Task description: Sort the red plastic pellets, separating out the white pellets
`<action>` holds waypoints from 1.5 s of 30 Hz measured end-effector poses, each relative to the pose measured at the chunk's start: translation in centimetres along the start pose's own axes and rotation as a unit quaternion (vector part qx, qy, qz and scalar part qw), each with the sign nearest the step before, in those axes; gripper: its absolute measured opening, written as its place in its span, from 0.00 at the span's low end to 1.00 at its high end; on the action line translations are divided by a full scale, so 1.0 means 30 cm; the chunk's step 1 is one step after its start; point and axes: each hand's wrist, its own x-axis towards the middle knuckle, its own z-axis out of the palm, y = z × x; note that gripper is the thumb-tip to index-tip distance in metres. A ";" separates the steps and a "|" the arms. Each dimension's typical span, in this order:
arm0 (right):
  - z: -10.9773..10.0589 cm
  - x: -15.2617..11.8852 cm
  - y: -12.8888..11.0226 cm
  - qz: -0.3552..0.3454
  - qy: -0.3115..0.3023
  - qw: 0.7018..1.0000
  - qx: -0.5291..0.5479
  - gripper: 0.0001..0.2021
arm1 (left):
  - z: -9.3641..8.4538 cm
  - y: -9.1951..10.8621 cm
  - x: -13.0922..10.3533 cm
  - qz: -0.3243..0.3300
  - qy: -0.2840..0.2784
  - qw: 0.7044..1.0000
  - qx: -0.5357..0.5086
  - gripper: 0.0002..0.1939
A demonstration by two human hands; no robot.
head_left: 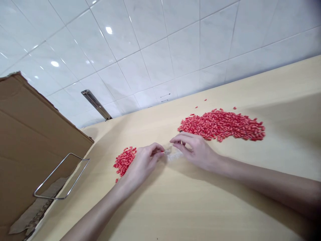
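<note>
My left hand (146, 159) is closed in a pinch, with a small red plastic piece (162, 151) showing at its fingertips. Beside its wrist lies a smaller heap of red pieces (124, 162). My right hand (194, 149) has thumb and index finger nearly together in a pinch; whatever lies between them is too small to make out. Just beyond that hand spreads a larger pile of short red tube-like pieces (223, 124). On the table between both hands is a little patch of clear or whitish small items (173, 156), blurred and partly covered by fingers.
A pale wooden table (200, 207) runs up to a white tiled wall (155, 40). At left stands a big brown cardboard box (37, 134), with a bent metal wire frame (61, 175) by the table's edge. A metal bar (96, 104) leans against the wall. Few red bits lie stray.
</note>
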 end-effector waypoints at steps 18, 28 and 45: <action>-0.002 0.029 0.022 0.271 0.110 0.920 0.260 0.08 | 0.065 0.022 0.089 0.045 0.001 0.998 -0.040 0.07; -0.003 0.030 0.031 0.258 0.144 0.912 0.286 0.09 | 0.097 0.020 0.075 0.071 0.069 0.991 -0.095 0.06; -0.023 0.023 -0.012 0.125 0.001 0.971 0.205 0.03 | 0.145 -0.054 0.045 0.077 0.209 0.949 -0.225 0.05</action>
